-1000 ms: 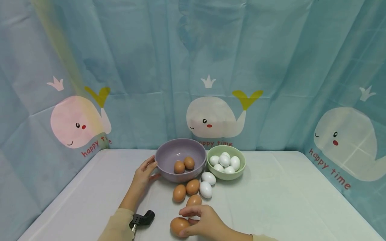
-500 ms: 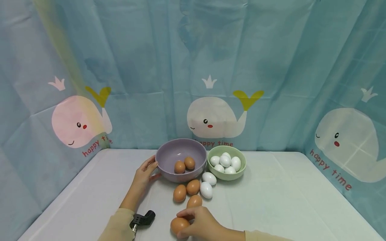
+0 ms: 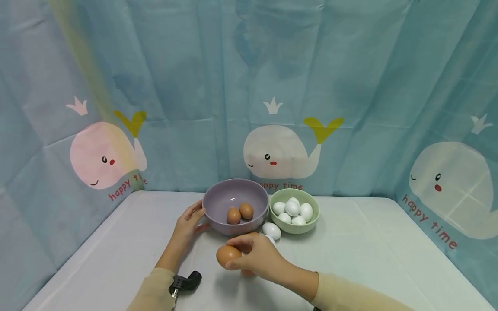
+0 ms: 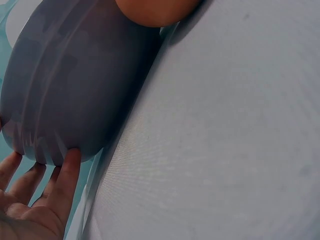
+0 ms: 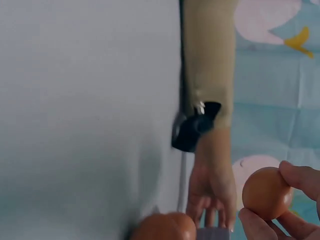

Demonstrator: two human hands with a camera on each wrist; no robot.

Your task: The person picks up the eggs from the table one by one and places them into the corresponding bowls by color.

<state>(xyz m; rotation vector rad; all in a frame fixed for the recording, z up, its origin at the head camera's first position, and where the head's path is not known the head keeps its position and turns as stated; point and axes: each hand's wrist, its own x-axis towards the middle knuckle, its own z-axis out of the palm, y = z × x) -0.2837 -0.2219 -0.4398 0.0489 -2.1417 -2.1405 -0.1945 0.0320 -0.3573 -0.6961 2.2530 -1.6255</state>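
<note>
My right hand (image 3: 262, 258) pinches a brown egg (image 3: 228, 256) between thumb and fingers, lifted above the table; the right wrist view shows the same egg (image 5: 267, 193) at its fingertips. Behind that hand, other brown eggs on the table are mostly hidden. The fingers of my left hand (image 3: 186, 225) touch the left side of a purple bowl (image 3: 218, 198), and the left wrist view shows these fingers (image 4: 70, 172) extended against the bowl's outer wall (image 4: 75, 85). Inside the bowl lie two brown eggs (image 3: 246, 211).
A green bowl (image 3: 295, 229) with several white eggs (image 3: 292, 208) stands against the purple bowl's right side. A white egg (image 3: 271, 231) lies in front of the bowls, another partly covered by the right hand. Blue whale-print curtain (image 3: 194, 86) hangs behind the white table (image 3: 373, 259).
My right hand has taken the nearest brown egg and raised it off the table, moving it forward toward the purple bowl. The left hand stays at the bowl.
</note>
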